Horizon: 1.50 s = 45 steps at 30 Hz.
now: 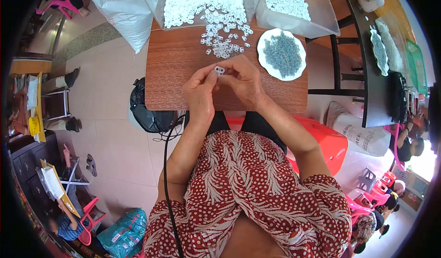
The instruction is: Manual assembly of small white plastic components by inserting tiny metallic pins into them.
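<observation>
Left fingers [211,78] and right fingers [233,65] pinch a white two-holed piece [219,70].

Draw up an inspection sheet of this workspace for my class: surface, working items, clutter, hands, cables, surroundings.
Surface: brown wood-grain table.
Working items: white two-holed piece at the fingertips; a loose pile of similar pieces beyond the hands; more in two translucent bins, left and right; scalloped white plate of thin grey metal pieces, right.
Clutter: on the tabletop, nothing seen beyond these; black bag beside it, left.
Hands: left and right meet at the held piece; exact finger grip partly hidden.
Cables: black cable running down over the person's left arm.
Surroundings: red plastic chair; other people seated left and right.
</observation>
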Tool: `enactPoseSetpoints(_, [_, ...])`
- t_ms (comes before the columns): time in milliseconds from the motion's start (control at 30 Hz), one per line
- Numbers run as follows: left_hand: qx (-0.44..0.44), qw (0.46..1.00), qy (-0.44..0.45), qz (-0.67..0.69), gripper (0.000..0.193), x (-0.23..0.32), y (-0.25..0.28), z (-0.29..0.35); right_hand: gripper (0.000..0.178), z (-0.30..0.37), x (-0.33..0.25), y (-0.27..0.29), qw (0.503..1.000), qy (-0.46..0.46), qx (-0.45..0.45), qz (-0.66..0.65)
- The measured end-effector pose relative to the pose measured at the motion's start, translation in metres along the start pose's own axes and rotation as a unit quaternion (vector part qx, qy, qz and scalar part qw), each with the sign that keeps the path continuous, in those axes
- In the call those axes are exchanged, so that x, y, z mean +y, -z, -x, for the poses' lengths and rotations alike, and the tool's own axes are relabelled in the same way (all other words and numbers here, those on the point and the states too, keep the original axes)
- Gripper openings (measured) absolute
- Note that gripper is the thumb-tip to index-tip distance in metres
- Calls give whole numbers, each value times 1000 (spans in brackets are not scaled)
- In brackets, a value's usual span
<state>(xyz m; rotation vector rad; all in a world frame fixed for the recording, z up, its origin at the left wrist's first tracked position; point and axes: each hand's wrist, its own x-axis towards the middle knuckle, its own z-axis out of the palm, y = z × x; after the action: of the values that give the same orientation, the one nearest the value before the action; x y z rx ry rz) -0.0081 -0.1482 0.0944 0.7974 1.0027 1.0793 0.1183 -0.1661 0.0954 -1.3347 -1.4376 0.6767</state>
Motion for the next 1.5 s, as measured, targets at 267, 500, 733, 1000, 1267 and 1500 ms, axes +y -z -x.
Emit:
enactPoseSetpoints(267, [-9,990,-140,-9,20,-5,2,5,24,6,-1,-13,994,-42,24,-98])
enactPoseSetpoints(500, [-8,988,-155,-21,22,0,4,7,28,1,-7,-12,998,35,18,-50])
enactPoseSetpoints(733, [15,981,-187,-58,23,-1,3,9,28,2,-13,-19,996,46,54,-47])
enactPoseSetpoints(1000, [24,979,-199,-32,24,5,-2,15,30,6,-19,-22,994,44,66,-80])
enactPoseSetpoints(1267, [29,984,-177,10,23,3,-2,17,30,11,-24,-26,992,32,52,-111])
enactPoseSetpoints(1500, [45,974,-208,-70,21,2,-3,21,24,6,-22,-25,987,130,99,9])
